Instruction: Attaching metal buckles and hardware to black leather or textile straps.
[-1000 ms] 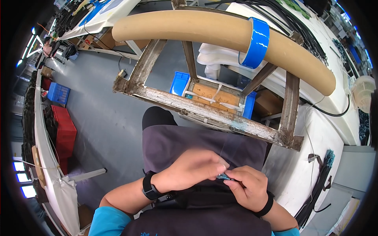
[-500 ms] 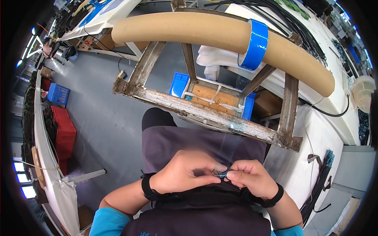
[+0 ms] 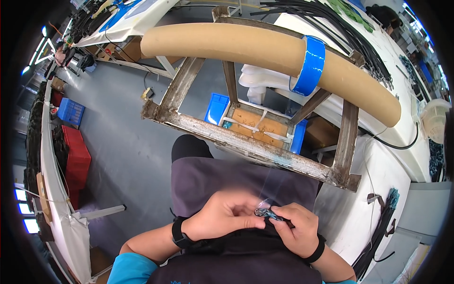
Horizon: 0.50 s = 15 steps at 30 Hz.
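In front of you: long cardboard tube (image 3: 265, 52) with a blue tape roll (image 3: 312, 64) on a rusty metal frame (image 3: 250, 142); red crate (image 3: 75, 158) on the floor to your left.

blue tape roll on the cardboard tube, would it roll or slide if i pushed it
The blue tape roll rings the cardboard tube, so it would probably slide along or spin around the tube rather than roll away. It looks thin and hollow, so likely light. It seems to hang loosely, so a gentle push may be enough.
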Each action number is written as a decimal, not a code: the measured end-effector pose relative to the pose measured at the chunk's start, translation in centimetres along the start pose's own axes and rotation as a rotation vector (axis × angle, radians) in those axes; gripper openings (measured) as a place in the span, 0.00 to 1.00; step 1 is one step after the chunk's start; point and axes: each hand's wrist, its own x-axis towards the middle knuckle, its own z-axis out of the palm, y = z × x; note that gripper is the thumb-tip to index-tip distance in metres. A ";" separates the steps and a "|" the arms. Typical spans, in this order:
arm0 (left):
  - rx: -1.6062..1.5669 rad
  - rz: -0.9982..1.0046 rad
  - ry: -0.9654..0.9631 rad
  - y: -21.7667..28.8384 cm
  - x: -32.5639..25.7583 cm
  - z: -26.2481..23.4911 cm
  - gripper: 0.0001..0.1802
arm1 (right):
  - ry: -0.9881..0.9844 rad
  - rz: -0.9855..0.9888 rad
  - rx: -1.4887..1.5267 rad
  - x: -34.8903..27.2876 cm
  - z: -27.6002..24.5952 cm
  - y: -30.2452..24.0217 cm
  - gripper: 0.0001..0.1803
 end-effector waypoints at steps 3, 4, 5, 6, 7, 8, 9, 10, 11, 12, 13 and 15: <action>0.187 0.133 0.022 0.7 0.2 0.2 0.18 | 0.001 0.037 0.032 0.2 -0.5 -0.1 0.12; 0.188 0.136 0.025 0.8 0.3 0.2 0.18 | -0.001 0.034 0.032 0.3 -0.5 -0.1 0.12; 0.195 0.126 0.030 0.9 0.4 0.3 0.19 | -0.010 0.056 0.042 0.4 -0.7 -0.1 0.11; 0.203 0.122 0.029 1.1 0.6 0.4 0.20 | -0.013 0.075 0.046 0.4 -0.9 -0.1 0.11; 0.207 0.134 0.020 1.2 0.6 0.5 0.20 | -0.005 0.067 0.036 0.3 -0.9 0.0 0.11; 0.288 0.148 0.068 1.1 0.3 0.6 0.19 | -0.033 0.156 0.144 -0.1 -0.6 -0.1 0.10; 0.363 0.178 0.095 1.1 0.5 0.7 0.18 | -0.044 0.242 0.231 -0.2 -0.8 -0.2 0.10; 0.461 0.193 0.116 1.2 0.7 0.5 0.16 | -0.112 0.364 0.357 0.0 -1.1 -0.5 0.10; 0.464 0.202 0.146 0.8 0.7 0.4 0.15 | -0.146 0.391 0.403 0.1 -1.1 -0.4 0.12; 0.522 0.206 0.090 0.7 0.9 -0.1 0.13 | -0.148 0.334 0.310 0.1 -1.1 -0.3 0.13; 0.424 0.080 0.141 1.0 0.4 0.1 0.13 | -0.166 0.267 0.231 0.3 -1.2 -0.4 0.15; 0.314 0.034 0.125 1.1 0.2 -0.1 0.11 | -0.080 0.073 0.021 0.7 -2.7 -0.8 0.17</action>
